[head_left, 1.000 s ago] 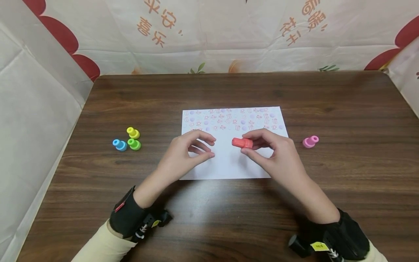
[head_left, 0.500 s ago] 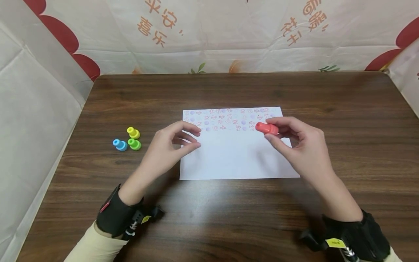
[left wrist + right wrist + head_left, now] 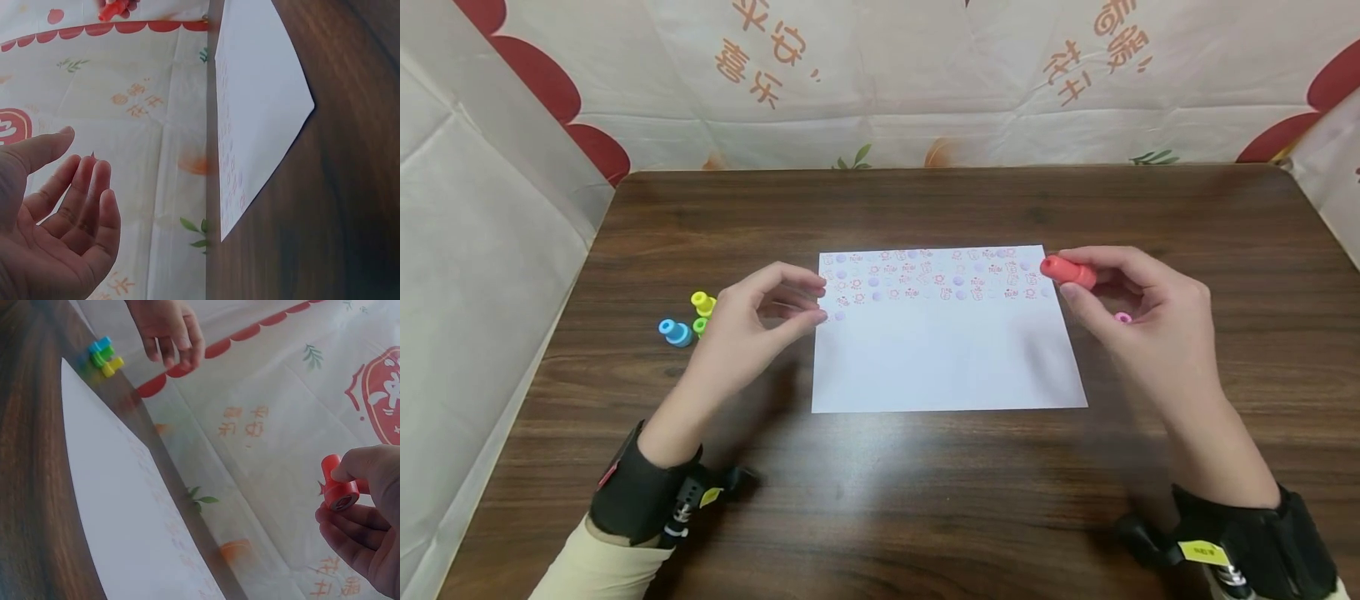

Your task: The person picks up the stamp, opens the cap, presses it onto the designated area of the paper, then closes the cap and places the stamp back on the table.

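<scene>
And there was your right hand (image 3: 1172, 325), pinching the red stamp (image 3: 1070, 272) between thumb and fingers, up off the table (image 3: 865, 500) beside the right edge of the paper (image 3: 947, 358)! You had it by the broad base, tipped on its side with the narrow knob aimed left, a hold that probably kept your palm off the inked end. The right wrist view caught the stamp's face (image 3: 344, 501), its design too small to read.

Over on the other side, your left hand (image 3: 748, 321) held nothing: thumb and fingers well parted, curved loosely, raised by the paper's left edge, perhaps to avoid smudging. Beside it the blue stamp (image 3: 676, 332), green stamp (image 3: 701, 325) and yellow stamp (image 3: 703, 301) sat bunched, likely for easy reach, the last two partly hidden. The pink stamp (image 3: 1123, 317) peeped out by your right thumb.

Now the writing! On the cloth (image 3: 925, 75), the left orange characters read 平安喜乐; the right group was harder to make out. Rows of red and lilac marks (image 3: 925, 275) crossed the paper, some wordlike but tiny. Your right wrist's yellow label (image 3: 1202, 552) carried print too small to read, and no brand showed legibly.
</scene>
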Demonstrator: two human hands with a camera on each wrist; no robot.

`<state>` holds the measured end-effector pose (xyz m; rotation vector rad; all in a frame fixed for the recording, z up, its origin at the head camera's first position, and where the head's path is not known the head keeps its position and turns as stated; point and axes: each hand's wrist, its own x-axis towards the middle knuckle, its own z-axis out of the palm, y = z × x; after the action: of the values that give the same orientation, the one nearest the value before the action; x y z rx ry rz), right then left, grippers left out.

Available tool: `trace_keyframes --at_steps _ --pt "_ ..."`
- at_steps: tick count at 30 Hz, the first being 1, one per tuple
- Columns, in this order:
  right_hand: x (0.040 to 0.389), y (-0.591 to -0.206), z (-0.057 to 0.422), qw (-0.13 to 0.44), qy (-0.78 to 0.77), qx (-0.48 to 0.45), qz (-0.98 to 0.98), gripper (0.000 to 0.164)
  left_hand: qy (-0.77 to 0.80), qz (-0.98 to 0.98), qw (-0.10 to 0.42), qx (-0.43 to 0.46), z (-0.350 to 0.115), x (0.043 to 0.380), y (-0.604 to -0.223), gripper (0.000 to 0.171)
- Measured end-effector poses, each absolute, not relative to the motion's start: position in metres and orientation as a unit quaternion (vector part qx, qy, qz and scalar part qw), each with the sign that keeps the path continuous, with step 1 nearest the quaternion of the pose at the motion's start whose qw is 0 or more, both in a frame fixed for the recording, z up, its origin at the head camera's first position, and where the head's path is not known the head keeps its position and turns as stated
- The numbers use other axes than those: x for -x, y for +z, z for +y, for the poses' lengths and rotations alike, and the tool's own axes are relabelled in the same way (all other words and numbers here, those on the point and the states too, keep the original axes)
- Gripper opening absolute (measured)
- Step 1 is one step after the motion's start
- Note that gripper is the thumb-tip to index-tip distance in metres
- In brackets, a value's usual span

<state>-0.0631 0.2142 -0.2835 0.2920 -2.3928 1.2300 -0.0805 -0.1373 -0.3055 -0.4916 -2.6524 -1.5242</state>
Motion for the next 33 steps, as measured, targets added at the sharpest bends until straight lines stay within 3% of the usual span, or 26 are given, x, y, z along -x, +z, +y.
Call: trace_keyframes --at_steps 16,33 --pt "0.062 -0.274 0.241 0.245 0.449 -0.043 -0.858 0.036 -0.481 -0.862 0.065 0.147 -0.166 0.082 -0.303 0.029" --pt "0.067 -0.294 0.280 0.276 0.407 0.032 -0.870 0.031 -0.482 -0.865 0.088 0.111 -0.189 0.081 -0.303 0.028"
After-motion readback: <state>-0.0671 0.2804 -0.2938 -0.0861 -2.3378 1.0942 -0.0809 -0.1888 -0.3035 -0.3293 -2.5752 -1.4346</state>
